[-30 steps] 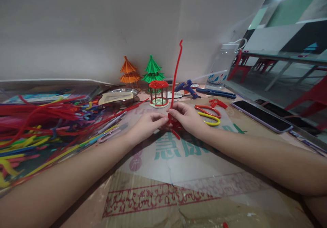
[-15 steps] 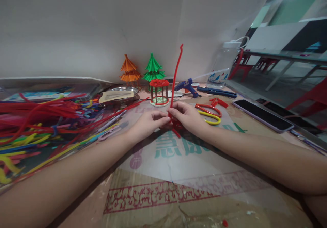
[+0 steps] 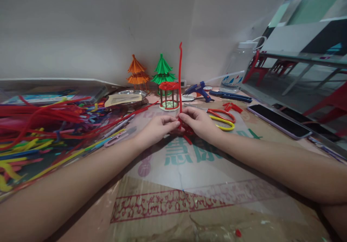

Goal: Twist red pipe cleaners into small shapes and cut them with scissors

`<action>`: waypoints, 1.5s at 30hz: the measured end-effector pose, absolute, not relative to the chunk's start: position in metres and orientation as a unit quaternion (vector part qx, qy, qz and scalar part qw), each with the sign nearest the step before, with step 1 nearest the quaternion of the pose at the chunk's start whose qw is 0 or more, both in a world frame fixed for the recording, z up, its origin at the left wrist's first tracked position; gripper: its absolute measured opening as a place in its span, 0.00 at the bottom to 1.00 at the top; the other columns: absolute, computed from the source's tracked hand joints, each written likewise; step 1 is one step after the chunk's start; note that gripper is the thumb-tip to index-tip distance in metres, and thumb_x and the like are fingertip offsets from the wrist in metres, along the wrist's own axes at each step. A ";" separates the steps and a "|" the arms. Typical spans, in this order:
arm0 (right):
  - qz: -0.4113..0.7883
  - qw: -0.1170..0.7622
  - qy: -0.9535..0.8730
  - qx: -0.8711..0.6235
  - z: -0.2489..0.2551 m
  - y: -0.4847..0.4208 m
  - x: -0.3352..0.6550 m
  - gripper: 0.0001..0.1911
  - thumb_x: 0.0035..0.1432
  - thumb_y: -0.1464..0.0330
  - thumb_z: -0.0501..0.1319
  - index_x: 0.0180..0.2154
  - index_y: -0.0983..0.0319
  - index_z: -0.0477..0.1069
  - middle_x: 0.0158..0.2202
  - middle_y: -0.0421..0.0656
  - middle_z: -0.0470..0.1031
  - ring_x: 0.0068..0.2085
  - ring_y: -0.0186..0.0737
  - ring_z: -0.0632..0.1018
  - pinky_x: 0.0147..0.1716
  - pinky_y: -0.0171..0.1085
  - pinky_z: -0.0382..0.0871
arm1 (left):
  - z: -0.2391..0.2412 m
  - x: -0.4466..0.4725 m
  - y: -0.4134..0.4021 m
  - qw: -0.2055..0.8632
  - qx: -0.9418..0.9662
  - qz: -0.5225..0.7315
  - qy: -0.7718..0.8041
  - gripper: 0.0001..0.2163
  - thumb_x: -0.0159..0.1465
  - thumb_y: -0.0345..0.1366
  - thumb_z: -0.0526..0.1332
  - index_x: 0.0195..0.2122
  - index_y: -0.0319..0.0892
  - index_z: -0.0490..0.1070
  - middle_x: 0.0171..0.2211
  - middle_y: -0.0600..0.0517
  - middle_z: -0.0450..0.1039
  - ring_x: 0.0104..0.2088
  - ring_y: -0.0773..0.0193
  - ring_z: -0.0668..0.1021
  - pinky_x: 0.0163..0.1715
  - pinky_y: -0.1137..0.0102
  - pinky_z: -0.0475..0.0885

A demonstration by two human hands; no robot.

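A long red pipe cleaner (image 3: 180, 76) stands upright from between my fingertips, its tip slightly hooked. My right hand (image 3: 196, 121) pinches it near its lower end. Close against it, my left hand (image 3: 164, 128) has thumb and index finger pressed together at the same spot. Under the fingers another bit of red pipe cleaner (image 3: 187, 139) shows on the table; how it joins the rest is hidden. Just behind my hands is a small pavilion frame (image 3: 168, 95) with a red top, brown posts and a pale base.
Orange (image 3: 137, 70) and green (image 3: 162, 70) pagoda-like roofs stand at the back. Many loose pipe cleaners (image 3: 40, 126) cover the left. Right are scissors (image 3: 226, 126), a blue glue gun (image 3: 199, 90), blue-handled pliers (image 3: 230, 96), red scraps (image 3: 233, 107), a phone (image 3: 279, 121) and a bottle (image 3: 235, 67).
The red pipe cleaner has swung from leaning right to nearly vertical, its tip moving left. Both hands stay together in almost the same place.
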State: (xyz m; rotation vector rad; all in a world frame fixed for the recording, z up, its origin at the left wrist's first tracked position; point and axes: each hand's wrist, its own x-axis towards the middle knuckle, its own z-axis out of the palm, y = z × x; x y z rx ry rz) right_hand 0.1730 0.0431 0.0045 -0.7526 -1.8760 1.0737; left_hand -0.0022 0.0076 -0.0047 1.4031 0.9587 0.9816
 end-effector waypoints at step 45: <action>0.281 0.456 -0.739 -0.409 0.006 0.108 0.217 0.13 0.55 0.59 0.57 0.30 0.62 0.67 0.25 0.37 0.67 0.29 0.36 0.67 0.30 0.35 0.60 | -0.007 0.086 0.039 -0.003 0.836 0.209 0.507 0.10 0.66 0.35 0.52 0.43 0.37 0.68 0.45 0.40 0.69 0.47 0.51 0.72 0.50 0.57 0.67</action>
